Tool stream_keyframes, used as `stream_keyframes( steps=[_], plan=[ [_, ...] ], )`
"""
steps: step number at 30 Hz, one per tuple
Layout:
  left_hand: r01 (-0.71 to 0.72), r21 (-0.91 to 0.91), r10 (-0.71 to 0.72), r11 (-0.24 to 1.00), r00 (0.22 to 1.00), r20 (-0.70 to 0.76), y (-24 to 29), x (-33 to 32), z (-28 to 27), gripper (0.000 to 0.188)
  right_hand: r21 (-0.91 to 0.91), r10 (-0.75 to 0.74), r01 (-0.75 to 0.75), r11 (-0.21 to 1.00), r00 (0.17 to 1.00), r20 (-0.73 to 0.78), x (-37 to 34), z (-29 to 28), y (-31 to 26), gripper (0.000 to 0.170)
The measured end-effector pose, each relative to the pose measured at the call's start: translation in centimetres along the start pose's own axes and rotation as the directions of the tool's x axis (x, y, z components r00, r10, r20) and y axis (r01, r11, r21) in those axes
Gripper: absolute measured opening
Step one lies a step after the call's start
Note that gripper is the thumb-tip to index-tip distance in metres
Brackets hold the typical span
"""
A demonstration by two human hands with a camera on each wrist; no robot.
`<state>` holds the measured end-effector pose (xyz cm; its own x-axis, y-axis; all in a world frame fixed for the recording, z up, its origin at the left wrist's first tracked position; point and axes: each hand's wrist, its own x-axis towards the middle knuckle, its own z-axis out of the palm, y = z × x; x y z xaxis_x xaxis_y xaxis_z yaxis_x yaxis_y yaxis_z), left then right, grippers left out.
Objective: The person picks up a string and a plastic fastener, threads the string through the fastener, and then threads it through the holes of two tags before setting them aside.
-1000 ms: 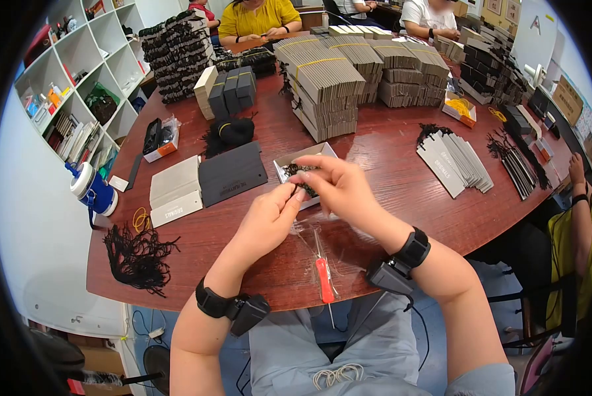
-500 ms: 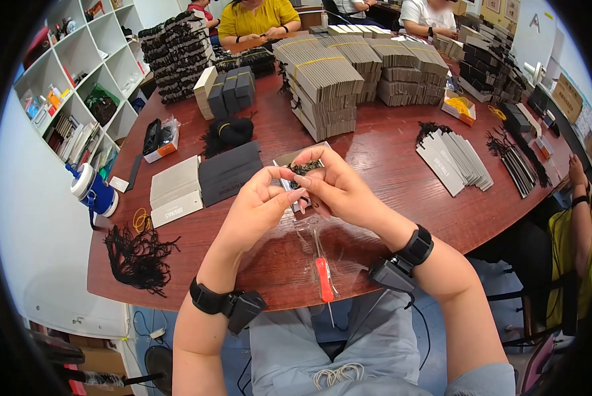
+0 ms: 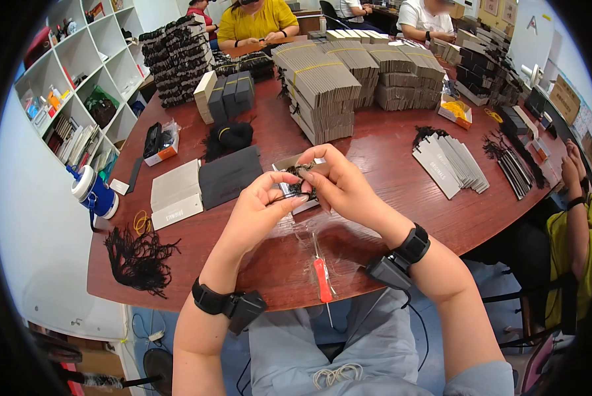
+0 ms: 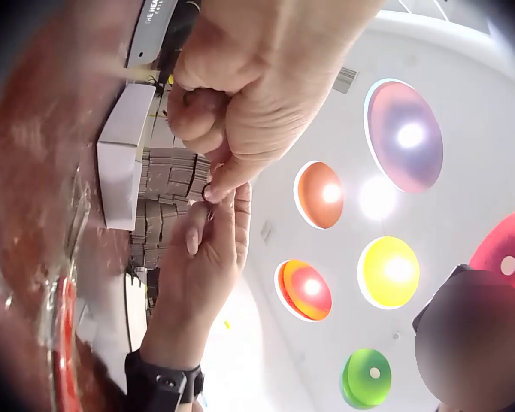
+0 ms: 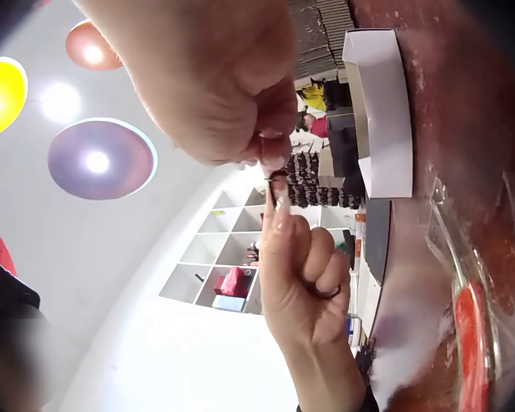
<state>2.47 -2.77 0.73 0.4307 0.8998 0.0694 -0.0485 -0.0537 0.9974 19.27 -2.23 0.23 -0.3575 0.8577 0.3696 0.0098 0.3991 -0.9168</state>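
Spreading across the head view, the dark red table (image 3: 375, 231) runs beneath the person's left hand (image 3: 256, 208) and right hand (image 3: 348, 191), both bent into narrow pinches. Past them sits the open white box (image 5: 390, 112), its dark contents partly hidden. Nearer the edge lies the red-handled tool (image 3: 323, 280). Smallest, the thin black strand (image 3: 288, 196) is pinched between both hands' fingertips, its ends too small to tell.

The table (image 3: 388, 158) looks like glossy wood, the box (image 5: 390, 112) matt card.
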Motion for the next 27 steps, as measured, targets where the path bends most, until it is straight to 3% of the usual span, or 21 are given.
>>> stream_keyframes(
  steps=[1,3,4,5,6,7,9,12,15,17,21,23,27],
  plan=[
    [-0.028,0.041,0.027,0.999,0.999,0.028,-0.1,0.0,0.0,0.029,0.061,0.051,-0.048,0.997,0.998,-0.040,0.1,-0.2,0.0,0.017],
    [-0.038,0.055,0.039,0.998,0.999,-0.018,0.0,-0.4,0.6,0.030,0.007,0.080,-0.080,0.997,0.992,-0.101,0.3,-0.2,-0.1,0.016],
    [-0.065,0.199,0.080,0.978,0.994,-0.070,0.0,-0.5,0.3,0.029,-0.120,0.085,-0.095,0.988,0.993,-0.086,0.3,-0.2,-0.1,0.019],
    [-0.099,0.330,0.139,0.939,0.985,-0.102,0.0,-0.4,0.3,0.028,-0.282,-0.141,0.116,0.952,0.987,-0.071,0.4,0.0,1.2,0.023],
    [-0.109,0.336,0.150,0.935,0.984,-0.098,-0.1,-0.4,0.3,0.027,-0.379,-0.057,0.055,0.924,0.998,0.006,0.3,0.0,1.7,0.026],
    [-0.133,0.339,0.171,0.931,0.982,-0.084,-0.3,-0.3,0.2,0.027,-0.477,-0.093,0.100,0.873,0.995,0.039,0.2,0.1,1.6,0.025],
    [-0.131,0.347,0.173,0.929,0.981,-0.093,-1.7,0.2,-0.4,0.026,-0.370,-0.167,0.170,0.913,0.985,0.039,-0.2,0.4,1.0,0.019],
    [-0.067,0.176,0.092,0.982,0.986,-0.136,-1.6,0.2,0.4,0.024,-0.360,-0.202,0.211,0.909,0.977,0.063,-0.2,0.2,1.2,0.015],
    [-0.075,0.124,0.092,0.989,0.986,-0.140,-1.6,0.3,0.7,0.023,-0.423,-0.207,0.233,0.876,0.972,0.108,-0.5,0.1,0.3,0.013],
    [-0.083,0.112,0.099,0.990,0.984,-0.150,-1.7,0.3,0.6,0.023,-0.398,-0.331,0.325,0.858,0.942,0.057,-0.3,0.4,0.6,0.014],
    [-0.064,0.078,0.077,0.995,0.982,-0.172,-1.9,0.3,0.5,0.022,-0.391,-0.300,0.306,0.868,0.951,0.078,-0.4,0.3,0.6,0.013],
    [-0.129,0.077,0.138,0.989,0.982,-0.127,-2.3,0.5,0.3,0.017,-0.403,-0.297,0.304,0.863,0.951,0.082,-0.5,0.3,0.8,0.013],
    [-0.116,-0.005,0.115,0.993,0.989,-0.089,-2.3,0.5,0.1,0.017,-0.267,-0.318,0.337,0.903,0.941,0.114,-0.4,0.3,0.8,0.010]
  ],
)
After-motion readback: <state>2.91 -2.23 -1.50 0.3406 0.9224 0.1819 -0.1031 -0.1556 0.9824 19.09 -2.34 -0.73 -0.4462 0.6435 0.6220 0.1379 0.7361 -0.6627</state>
